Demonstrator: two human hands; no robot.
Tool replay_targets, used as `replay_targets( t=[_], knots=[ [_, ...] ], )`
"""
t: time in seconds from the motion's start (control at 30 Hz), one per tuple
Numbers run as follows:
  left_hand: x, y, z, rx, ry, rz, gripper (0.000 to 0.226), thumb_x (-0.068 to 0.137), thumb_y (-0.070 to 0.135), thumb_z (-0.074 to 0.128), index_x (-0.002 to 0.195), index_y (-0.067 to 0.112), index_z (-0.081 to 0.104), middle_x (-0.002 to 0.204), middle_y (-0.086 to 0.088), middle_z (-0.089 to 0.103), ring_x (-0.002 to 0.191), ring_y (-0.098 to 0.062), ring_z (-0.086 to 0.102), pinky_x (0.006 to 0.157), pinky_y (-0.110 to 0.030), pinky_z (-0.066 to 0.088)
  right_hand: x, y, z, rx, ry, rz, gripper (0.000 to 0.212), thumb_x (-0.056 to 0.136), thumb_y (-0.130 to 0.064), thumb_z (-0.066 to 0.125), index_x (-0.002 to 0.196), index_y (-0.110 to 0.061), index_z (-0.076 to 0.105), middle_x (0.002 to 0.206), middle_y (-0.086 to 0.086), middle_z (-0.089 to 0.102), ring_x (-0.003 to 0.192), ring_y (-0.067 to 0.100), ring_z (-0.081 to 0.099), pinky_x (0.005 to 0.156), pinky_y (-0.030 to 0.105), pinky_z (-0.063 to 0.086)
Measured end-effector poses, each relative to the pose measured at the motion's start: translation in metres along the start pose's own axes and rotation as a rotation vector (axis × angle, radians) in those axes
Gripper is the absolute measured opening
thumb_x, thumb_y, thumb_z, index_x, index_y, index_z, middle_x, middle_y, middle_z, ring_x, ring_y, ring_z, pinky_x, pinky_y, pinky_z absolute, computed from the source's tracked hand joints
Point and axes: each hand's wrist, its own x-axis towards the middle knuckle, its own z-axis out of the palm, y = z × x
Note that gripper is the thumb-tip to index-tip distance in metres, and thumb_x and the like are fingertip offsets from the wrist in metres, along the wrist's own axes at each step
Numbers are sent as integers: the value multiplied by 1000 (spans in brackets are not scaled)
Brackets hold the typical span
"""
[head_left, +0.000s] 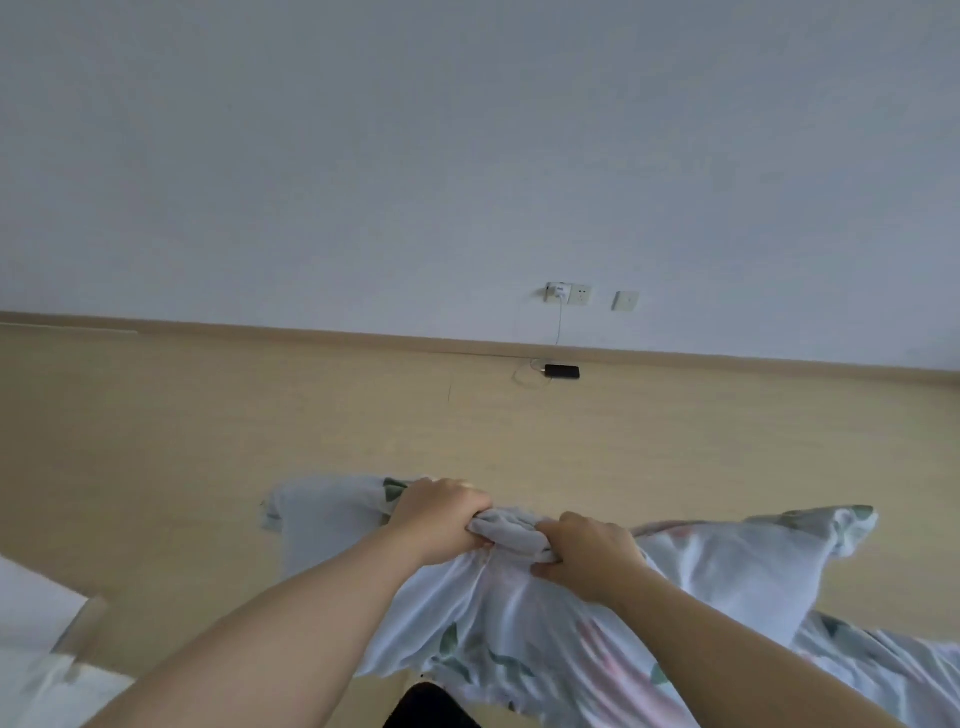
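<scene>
A pale blue floral duvet cover (717, 566) hangs bunched in front of me and spreads over the floor to the right. My left hand (441, 519) grips a gathered fold of it at the top. My right hand (587, 551) grips the same bunched fold (511, 530) just to the right, the two hands a short gap apart. A plain grey-blue part of the fabric (322, 514) hangs down left of my left hand.
Light wooden floor (208, 441) stretches to a white wall with a skirting board. A black phone (562, 371) lies by the wall, its cable running to a wall socket (566, 293). White bedding (36, 613) shows at the lower left.
</scene>
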Motion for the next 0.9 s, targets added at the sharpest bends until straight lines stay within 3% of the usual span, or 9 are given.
replay_targets(
  t=[0.3,0.5,0.6,0.77,0.9],
  knots=[
    [159,-52,-36,16,-42,122,22,85,37,48,83,19,60,100,-8,64,95,-30,58,82,-38,43,114,55,-54,124,-2,206,40,89,-44,49,123,-24,49,126,8,55,116,28,55,88,36,44],
    [261,-50,-53,45,-60,250,16,86,31,48,75,21,54,100,-7,63,95,-29,56,78,-35,37,161,108,-71,248,56,340,37,89,-44,49,121,-25,50,124,7,57,113,28,56,85,34,44],
    [314,-30,-53,64,-85,319,18,86,31,48,69,25,46,98,-6,63,94,-29,56,79,-37,38,173,151,-76,297,70,403,37,89,-44,49,121,-25,50,123,7,58,112,29,57,85,35,45],
    [415,28,-54,119,-154,406,17,87,31,48,85,19,60,102,-5,62,97,-29,56,76,-33,34,189,247,-86,374,62,485,39,88,-43,51,123,-25,51,125,8,57,114,28,56,88,35,45],
    [498,93,-53,138,-201,466,17,85,31,50,86,18,61,101,-4,64,96,-28,57,76,-34,33,189,340,-98,462,53,557,38,86,-42,51,119,-24,52,125,7,58,114,27,56,86,34,44]
  ],
)
